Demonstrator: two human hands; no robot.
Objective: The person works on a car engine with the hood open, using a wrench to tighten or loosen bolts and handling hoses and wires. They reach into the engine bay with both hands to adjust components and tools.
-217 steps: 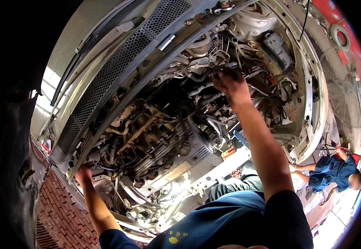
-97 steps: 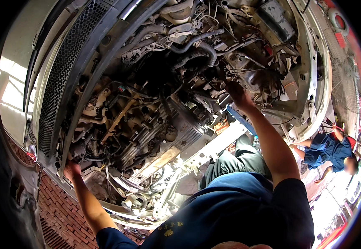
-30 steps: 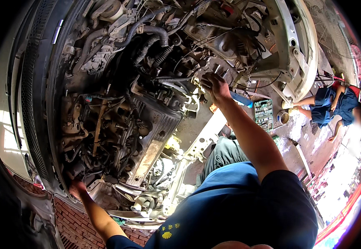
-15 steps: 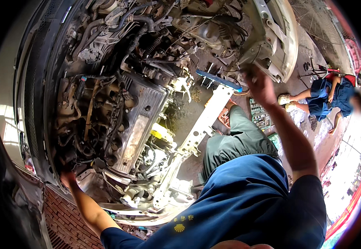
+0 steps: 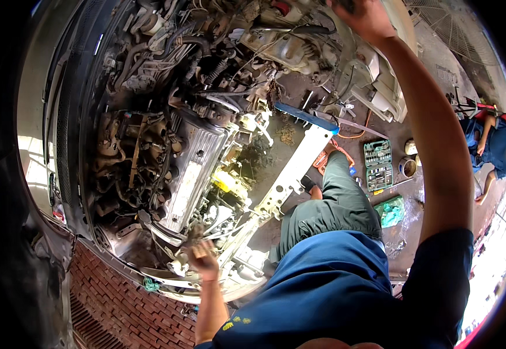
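My right hand is raised at the top of the view over the engine bay's front corner, fingers curled around something dark that I cannot make out. My left hand is smeared by motion over the lower engine bay, near the pale crossmember; whether it holds anything is unclear. Between the hands lie the ribbed valve cover, tangled hoses and the grimy intake side of the engine. A blue strip rests across the crossmember's upper end.
On the floor to the right are a green socket set, an orange tool case, a bucket and a green bag. A person in blue is at the far right beside a fan. Brick paving lies lower left.
My right hand has risen from the middle of the bay to its top edge. My left hand has left the engine's lower left corner, moving right. The view takes in more of the floor.
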